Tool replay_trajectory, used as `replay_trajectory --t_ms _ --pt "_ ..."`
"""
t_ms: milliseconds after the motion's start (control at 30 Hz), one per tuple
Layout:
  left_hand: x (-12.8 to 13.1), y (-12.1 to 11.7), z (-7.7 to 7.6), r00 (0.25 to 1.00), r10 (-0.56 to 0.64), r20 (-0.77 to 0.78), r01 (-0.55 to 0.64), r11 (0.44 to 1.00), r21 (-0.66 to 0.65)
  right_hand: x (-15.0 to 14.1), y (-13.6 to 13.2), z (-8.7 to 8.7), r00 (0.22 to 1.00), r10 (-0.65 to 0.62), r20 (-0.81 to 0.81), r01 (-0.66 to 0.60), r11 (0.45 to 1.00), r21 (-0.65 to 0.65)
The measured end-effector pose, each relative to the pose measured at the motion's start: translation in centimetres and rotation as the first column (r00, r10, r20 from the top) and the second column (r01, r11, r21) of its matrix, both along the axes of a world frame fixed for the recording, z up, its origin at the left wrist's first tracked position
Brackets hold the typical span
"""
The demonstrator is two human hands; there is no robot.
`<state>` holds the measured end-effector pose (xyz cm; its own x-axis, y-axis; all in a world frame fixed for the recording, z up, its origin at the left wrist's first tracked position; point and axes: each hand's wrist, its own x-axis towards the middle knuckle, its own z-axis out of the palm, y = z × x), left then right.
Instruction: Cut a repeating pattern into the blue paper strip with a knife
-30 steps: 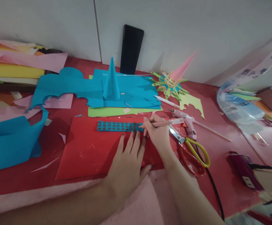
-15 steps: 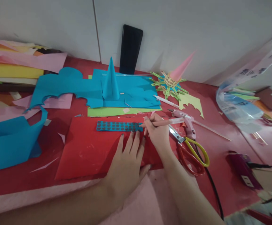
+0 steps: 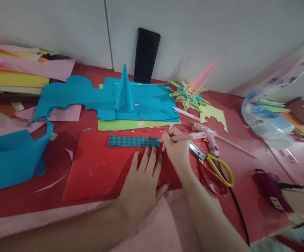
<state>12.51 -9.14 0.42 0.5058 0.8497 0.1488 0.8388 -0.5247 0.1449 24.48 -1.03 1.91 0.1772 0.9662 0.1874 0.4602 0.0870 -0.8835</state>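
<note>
While the right hand (image 3: 176, 147) pinches a slim pen (image 3: 184, 137) at the right end of the flat blue paper strip (image 3: 133, 141), printed with dark scalloped shapes, the left hand (image 3: 143, 178) spreads its fingers just below that strip; a smooth blue paper cone (image 3: 125, 92) stands above it.

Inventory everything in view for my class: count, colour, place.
paper strip: 1, blue, on sheet
sheet: 1, red, under strip
pen: 1, pinkish, in right hand
white pen: 1, near glue gun
scissors: 1, red/yellow handles, by right hand
glue gun: 1, pink, beyond scissors
thin stick: 1, pale, beside glue gun
cone: 1, blue, back
coned figure: 1, pink/green, back
smartphone: 1, black, against wall
papers: several, mixed, left and back
plastic bag: 1, clear, right
power strip: 1, purple, right
table: 1, red, beneath
left hand: 1, on sheet
right hand: 1, on pen
</note>
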Motion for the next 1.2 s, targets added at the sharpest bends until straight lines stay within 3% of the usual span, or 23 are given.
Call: replay_trajectory --t_ms 767,1200 --pt "0.06 0.16 -0.05 1.000 0.001 -0.007 -0.002 0.999 -0.040 0.23 0.06 -0.28 0.993 0.095 -0.069 -0.096 0.995 -0.018" --pt "0.05 0.17 0.09 1.000 -0.003 0.002 0.003 0.999 -0.036 0.33 0.08 -0.19 0.996 0.059 -0.067 -0.060 0.998 -0.021"
